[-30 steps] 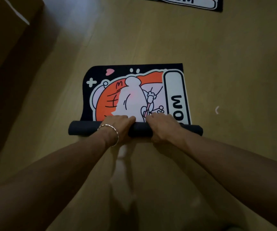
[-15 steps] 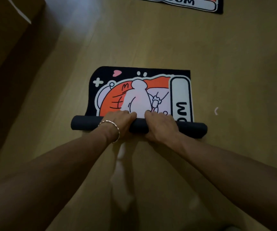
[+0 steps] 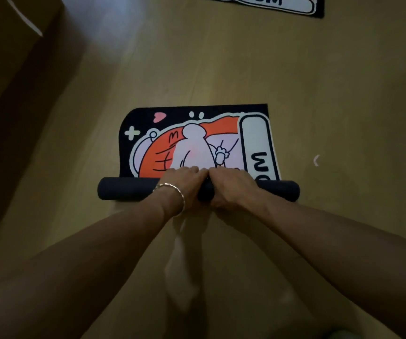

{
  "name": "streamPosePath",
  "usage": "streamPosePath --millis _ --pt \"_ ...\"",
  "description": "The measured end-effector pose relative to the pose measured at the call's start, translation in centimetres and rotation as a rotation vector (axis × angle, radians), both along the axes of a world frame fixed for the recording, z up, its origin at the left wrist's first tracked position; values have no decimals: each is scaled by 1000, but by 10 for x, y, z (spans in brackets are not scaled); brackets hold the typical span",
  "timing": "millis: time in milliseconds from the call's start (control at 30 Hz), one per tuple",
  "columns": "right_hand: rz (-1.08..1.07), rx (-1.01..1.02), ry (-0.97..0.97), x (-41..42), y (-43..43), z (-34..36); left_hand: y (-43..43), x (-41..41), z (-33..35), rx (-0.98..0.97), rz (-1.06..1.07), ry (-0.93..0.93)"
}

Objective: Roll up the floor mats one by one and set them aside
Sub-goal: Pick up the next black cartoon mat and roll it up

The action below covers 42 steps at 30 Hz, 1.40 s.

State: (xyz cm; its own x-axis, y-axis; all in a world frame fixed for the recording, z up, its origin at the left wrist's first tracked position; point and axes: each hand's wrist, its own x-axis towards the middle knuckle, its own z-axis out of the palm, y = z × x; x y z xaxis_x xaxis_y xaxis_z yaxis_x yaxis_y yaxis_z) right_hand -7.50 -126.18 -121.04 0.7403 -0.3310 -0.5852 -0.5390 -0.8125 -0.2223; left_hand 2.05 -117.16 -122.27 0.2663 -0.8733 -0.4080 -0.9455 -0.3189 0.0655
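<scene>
**Rolling the cartoon mat, both hands at the centre of the roll**

The left hand (image 3: pixel 184 182), a thin bracelet (image 3: pixel 175 194) on its wrist, lay curled over the top of the dark roll (image 3: pixel 128 192), fingers pointing away and pressing down onto it. Just beside it, almost touching, the right hand (image 3: pixel 231 184) gripped the same roll in the same manner. The floor mat (image 3: pixel 197 143) lay on the floor straight ahead of the person, its near part wound into that roll and its far part flat, printed side up with an orange-and-white cartoon and lettering down the right edge.

To do this step well, I judged the hands ought to move farther apart along the roll, since with both at the centre the ends might loosen or the roll drift crooked. Even forward pressure would keep the edges aligned until the far edge was taken up.

The wooden floor (image 3: pixel 343 94) was smooth, pale and dimly lit. A dark piece of furniture (image 3: pixel 8 81) stood at the far left. A second mat (image 3: pixel 282 3) lay flat at the far edge of view, right of centre, well apart, not yet rolled. A small white scrap (image 3: pixel 316 160) lay on the floor near the mat's right side.
</scene>
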Motion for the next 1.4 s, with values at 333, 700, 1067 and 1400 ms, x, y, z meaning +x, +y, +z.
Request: streamPosePath --millis 333,700,1067,1400 --pt "54 -66 -2 2 -2 0 -1 0 2 -21 57 41" --pt "72 -25 61 1 -1 4 6 -4 -2 -48 38 44" --pt "135 -169 -77 3 -6 5 12 9 0 -107 84 60" --pt "164 -153 -87 5 0 9 6 14 7 45 143 174"
